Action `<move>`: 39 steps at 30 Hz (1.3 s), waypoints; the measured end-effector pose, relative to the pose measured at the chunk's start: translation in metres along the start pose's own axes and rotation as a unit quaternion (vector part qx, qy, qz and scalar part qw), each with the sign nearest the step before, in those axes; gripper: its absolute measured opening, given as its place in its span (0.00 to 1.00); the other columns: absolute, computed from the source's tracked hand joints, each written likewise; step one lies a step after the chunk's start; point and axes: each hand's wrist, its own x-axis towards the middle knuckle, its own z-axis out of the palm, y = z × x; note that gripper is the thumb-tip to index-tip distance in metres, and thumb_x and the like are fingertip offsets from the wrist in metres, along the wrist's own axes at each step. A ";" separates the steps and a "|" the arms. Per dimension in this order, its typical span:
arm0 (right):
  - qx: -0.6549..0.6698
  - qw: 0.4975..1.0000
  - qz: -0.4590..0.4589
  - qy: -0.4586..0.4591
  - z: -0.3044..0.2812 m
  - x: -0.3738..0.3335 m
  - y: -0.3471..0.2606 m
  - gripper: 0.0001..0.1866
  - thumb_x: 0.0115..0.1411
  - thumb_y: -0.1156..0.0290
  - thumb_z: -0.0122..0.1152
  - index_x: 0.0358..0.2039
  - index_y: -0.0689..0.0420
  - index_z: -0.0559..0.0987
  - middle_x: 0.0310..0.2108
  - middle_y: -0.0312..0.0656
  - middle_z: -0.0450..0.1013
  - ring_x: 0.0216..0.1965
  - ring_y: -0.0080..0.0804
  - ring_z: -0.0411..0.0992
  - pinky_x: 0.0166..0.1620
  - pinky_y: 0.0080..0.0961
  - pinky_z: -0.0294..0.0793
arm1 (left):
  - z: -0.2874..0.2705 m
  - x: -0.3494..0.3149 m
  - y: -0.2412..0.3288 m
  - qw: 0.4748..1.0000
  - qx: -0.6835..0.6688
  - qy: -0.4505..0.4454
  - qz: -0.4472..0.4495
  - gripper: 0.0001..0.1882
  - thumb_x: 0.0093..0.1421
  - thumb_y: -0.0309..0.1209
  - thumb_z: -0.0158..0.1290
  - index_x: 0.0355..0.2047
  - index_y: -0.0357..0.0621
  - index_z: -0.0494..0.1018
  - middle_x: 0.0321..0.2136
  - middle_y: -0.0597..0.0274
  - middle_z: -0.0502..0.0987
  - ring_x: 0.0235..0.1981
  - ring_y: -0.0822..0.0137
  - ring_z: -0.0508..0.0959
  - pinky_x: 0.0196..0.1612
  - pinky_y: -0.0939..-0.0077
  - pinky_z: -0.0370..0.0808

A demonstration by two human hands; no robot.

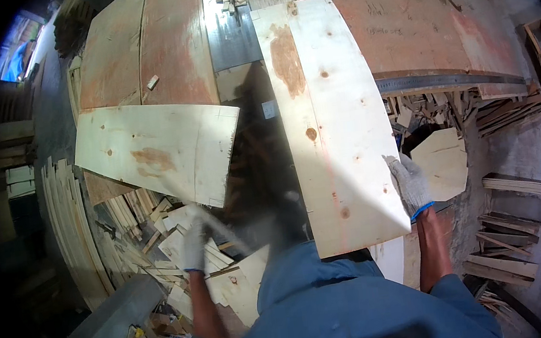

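A long pale plywood panel (345, 121) with knots and a brown patch stretches from my waist across to the far table. My right hand (412, 186), in a pale knit glove with a blue cuff, grips its right edge near the close end. The thumb lies on top and the other fingers are partly hidden. My left hand (195, 243), also gloved, is smeared by motion below a second plywood panel (156, 151) on the left. A blurred pale strip (225, 228) shows beside this hand; whether I hold it cannot be made out.
Reddish worn tabletop boards (174, 40) and a metal strip (230, 31) with small wood offcuts lie ahead. Scrap wood (133, 210) heaps at the left; a cut plywood piece (441, 161) is beyond my right hand. A grey metal box (112, 327) stands lower left.
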 end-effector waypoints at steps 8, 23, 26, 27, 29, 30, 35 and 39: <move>-0.050 0.998 -0.044 -0.003 0.009 -0.007 0.002 0.19 0.71 0.65 0.58 0.55 0.67 0.78 0.48 0.36 0.78 0.47 0.21 0.70 0.52 0.21 0.70 | 0.173 -0.049 0.190 0.802 -0.516 -0.292 -0.074 0.33 0.75 0.53 0.41 0.58 0.32 0.70 0.45 0.61 0.79 0.40 0.69 0.79 0.47 0.75 0.76; -0.158 0.986 -0.061 -0.007 0.014 -0.014 -0.004 0.18 0.70 0.65 0.57 0.51 0.68 0.79 0.43 0.40 0.80 0.45 0.21 0.72 0.51 0.23 0.72 | 0.184 -0.096 0.253 0.896 -0.406 -0.165 -0.066 0.21 0.72 0.40 0.49 0.55 0.35 0.72 0.43 0.61 0.78 0.41 0.71 0.78 0.44 0.73 0.77; -0.148 0.988 -0.041 -0.012 0.016 -0.011 -0.012 0.18 0.71 0.65 0.56 0.51 0.68 0.79 0.43 0.41 0.81 0.45 0.21 0.72 0.52 0.24 0.72 | 0.182 -0.093 0.263 0.880 -0.437 -0.175 -0.065 0.21 0.70 0.40 0.50 0.54 0.36 0.73 0.42 0.61 0.78 0.40 0.70 0.78 0.43 0.71 0.77; -0.148 0.988 -0.042 -0.011 0.016 -0.009 -0.013 0.19 0.71 0.65 0.56 0.52 0.68 0.79 0.43 0.41 0.81 0.45 0.22 0.73 0.52 0.24 0.72 | 0.184 -0.090 0.260 0.880 -0.439 -0.171 -0.063 0.19 0.69 0.39 0.52 0.52 0.36 0.73 0.41 0.60 0.78 0.40 0.69 0.78 0.43 0.71 0.77; -0.147 0.988 -0.044 -0.009 0.016 -0.005 -0.012 0.19 0.71 0.65 0.56 0.52 0.68 0.79 0.44 0.42 0.81 0.45 0.22 0.73 0.52 0.24 0.72 | 0.188 -0.084 0.253 0.884 -0.436 -0.160 -0.056 0.18 0.68 0.38 0.53 0.51 0.37 0.74 0.40 0.59 0.78 0.39 0.69 0.78 0.42 0.70 0.77; -0.147 0.987 -0.056 -0.012 0.015 -0.003 -0.009 0.19 0.71 0.65 0.55 0.52 0.68 0.79 0.44 0.42 0.81 0.46 0.22 0.73 0.52 0.24 0.72 | 0.191 -0.080 0.248 0.888 -0.430 -0.153 -0.052 0.19 0.68 0.38 0.53 0.51 0.37 0.74 0.40 0.59 0.78 0.38 0.69 0.78 0.42 0.70 0.77; -0.130 0.988 -0.085 -0.024 0.011 0.004 -0.004 0.21 0.71 0.62 0.58 0.54 0.67 0.79 0.45 0.37 0.79 0.44 0.19 0.72 0.49 0.20 0.73 | 0.193 -0.074 0.248 0.893 -0.423 -0.148 -0.047 0.20 0.67 0.38 0.54 0.52 0.36 0.74 0.40 0.61 0.78 0.37 0.70 0.77 0.42 0.70 0.77; -0.086 0.995 -0.053 -0.020 0.015 0.007 -0.003 0.21 0.70 0.64 0.60 0.56 0.67 0.78 0.46 0.38 0.79 0.45 0.20 0.73 0.51 0.20 0.73 | 0.188 -0.072 0.252 0.893 -0.418 -0.161 -0.036 0.22 0.70 0.41 0.53 0.54 0.37 0.73 0.42 0.61 0.79 0.40 0.71 0.78 0.44 0.71 0.77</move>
